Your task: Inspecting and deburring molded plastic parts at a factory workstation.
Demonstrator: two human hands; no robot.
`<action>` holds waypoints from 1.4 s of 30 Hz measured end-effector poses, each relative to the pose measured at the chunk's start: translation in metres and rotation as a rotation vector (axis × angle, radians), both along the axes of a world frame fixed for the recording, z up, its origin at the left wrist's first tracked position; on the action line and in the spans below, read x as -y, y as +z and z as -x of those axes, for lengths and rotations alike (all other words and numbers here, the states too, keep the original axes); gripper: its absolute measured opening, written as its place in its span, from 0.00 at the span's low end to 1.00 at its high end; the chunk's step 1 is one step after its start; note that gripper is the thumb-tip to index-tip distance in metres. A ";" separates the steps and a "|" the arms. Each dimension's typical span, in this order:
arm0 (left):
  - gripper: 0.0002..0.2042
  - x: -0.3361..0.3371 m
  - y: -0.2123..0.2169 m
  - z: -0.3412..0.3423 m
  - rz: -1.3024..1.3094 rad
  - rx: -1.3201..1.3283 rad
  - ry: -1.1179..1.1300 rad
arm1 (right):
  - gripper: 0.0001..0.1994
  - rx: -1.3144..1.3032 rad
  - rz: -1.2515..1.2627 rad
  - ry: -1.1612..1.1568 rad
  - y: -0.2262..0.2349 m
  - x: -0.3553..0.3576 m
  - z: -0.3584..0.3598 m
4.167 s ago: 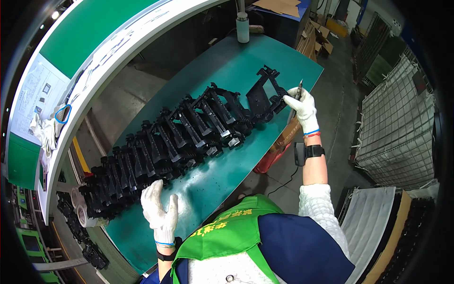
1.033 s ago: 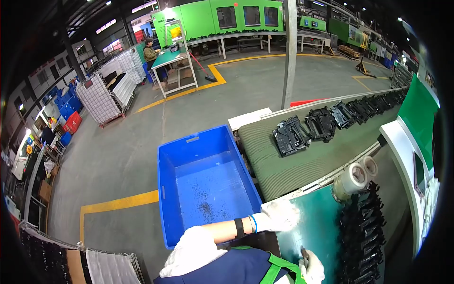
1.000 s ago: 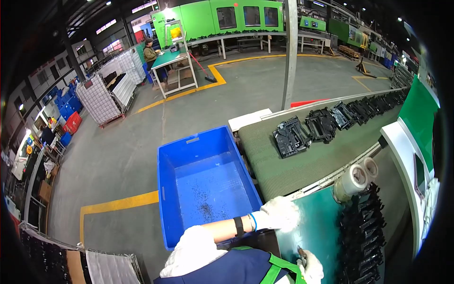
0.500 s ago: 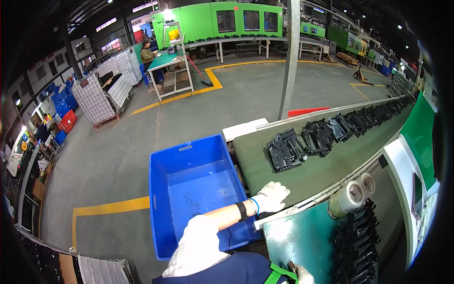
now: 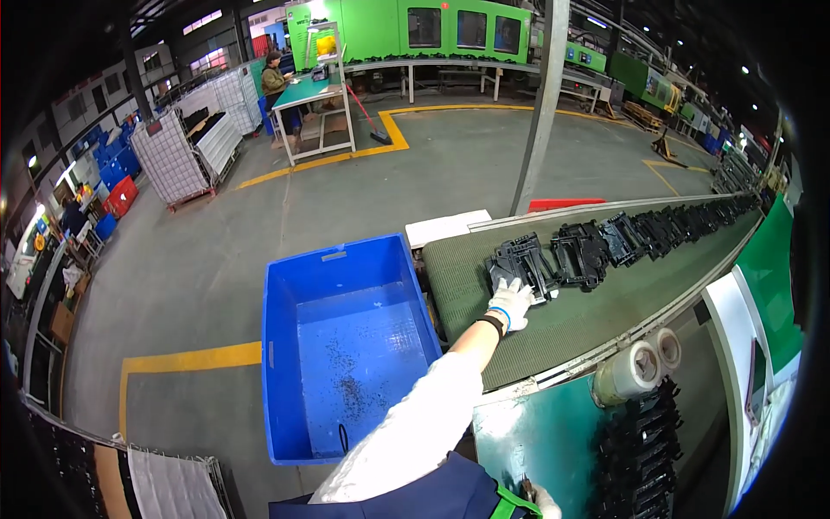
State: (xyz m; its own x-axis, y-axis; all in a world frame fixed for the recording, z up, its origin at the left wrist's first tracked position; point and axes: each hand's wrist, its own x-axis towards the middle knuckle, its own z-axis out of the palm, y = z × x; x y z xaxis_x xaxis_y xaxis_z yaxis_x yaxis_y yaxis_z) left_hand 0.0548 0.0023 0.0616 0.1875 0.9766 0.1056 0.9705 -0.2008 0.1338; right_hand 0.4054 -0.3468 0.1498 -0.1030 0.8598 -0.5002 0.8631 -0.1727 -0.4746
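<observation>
My left hand (image 5: 512, 303), in a white glove, reaches over the green conveyor belt (image 5: 458, 270). Its fingers grip the near edge of the closest black plastic part (image 5: 522, 259), an open frame-like molding that lies on the belt. At the bottom edge my right hand (image 5: 545, 502), also gloved, is mostly cut off. It is closed round a small hand tool (image 5: 525, 486) with a narrow tip, whose exact kind I cannot make out. More black moldings (image 5: 579, 253) line the belt toward the far right.
A large blue bin (image 5: 346, 324) stands left of the belt's end, dark specks on its bottom. A green tabletop (image 5: 510, 432) holds tape rolls (image 5: 635, 368) and stacked black parts (image 5: 640, 458). A metal post (image 5: 543, 112) rises behind the belt. Another person (image 5: 275, 82) stands far left.
My left hand has moved forward from the belt's near edge onto the closest black part. The right hand stays low with the tool. The view has shifted slightly.
</observation>
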 end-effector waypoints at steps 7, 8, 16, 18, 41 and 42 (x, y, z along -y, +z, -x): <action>0.22 -0.039 -0.022 -0.014 -0.013 -0.334 -0.056 | 0.20 0.009 0.010 0.031 -0.052 -0.011 -0.021; 0.20 -0.041 -0.022 -0.015 0.000 -0.277 -0.030 | 0.20 0.013 0.008 0.041 -0.060 -0.012 -0.024; 0.13 -0.029 0.018 -0.007 -0.006 -0.069 -0.343 | 0.18 -0.201 -0.096 -0.012 -0.060 0.003 -0.025; 0.13 -0.041 0.039 -0.002 0.018 -0.125 -0.290 | 0.19 -0.213 -0.190 0.011 -0.056 0.005 -0.022; 0.42 -0.052 0.096 -0.009 0.276 -0.067 -0.182 | 0.20 -0.087 -0.138 -0.180 -0.051 0.017 -0.003; 0.45 -0.040 0.103 -0.009 0.284 -0.028 -0.150 | 0.20 -0.108 -0.169 -0.162 -0.052 0.019 -0.003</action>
State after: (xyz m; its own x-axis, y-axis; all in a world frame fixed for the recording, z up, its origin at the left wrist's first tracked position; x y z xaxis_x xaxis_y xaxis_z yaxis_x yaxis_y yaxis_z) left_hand 0.0641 0.0419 0.1650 0.3303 0.9277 -0.1741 0.9370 -0.3001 0.1785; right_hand 0.4087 -0.3657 0.0974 -0.0020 0.9400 -0.3413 0.7736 -0.2148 -0.5961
